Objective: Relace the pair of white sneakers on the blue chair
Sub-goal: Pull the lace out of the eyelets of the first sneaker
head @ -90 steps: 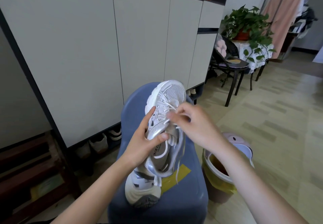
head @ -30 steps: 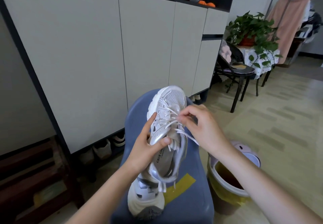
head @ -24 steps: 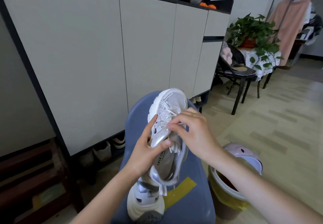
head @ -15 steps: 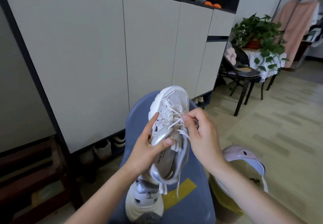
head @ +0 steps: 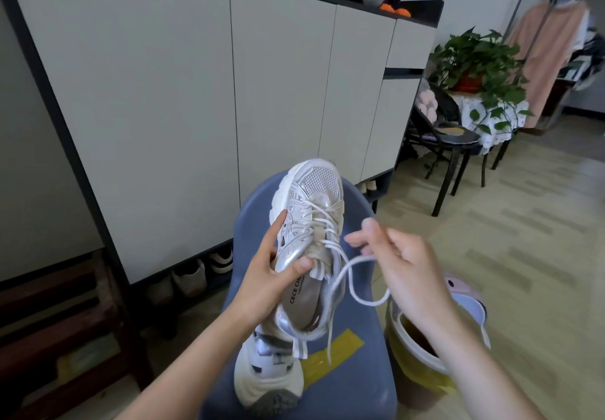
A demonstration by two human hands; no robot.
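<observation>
Sneaker (head: 309, 223) in left hand (head: 265, 275); lace (head: 352, 275) in right hand (head: 402, 265)

Your left hand (head: 262, 275) gripped the white sneaker (head: 307, 239) by its side, toe pointing away, above the blue chair (head: 353, 383). Your right hand (head: 402, 265) pinched a loop of its lace (head: 357, 275). The other sneaker (head: 268, 383) lay on the seat.
</observation>
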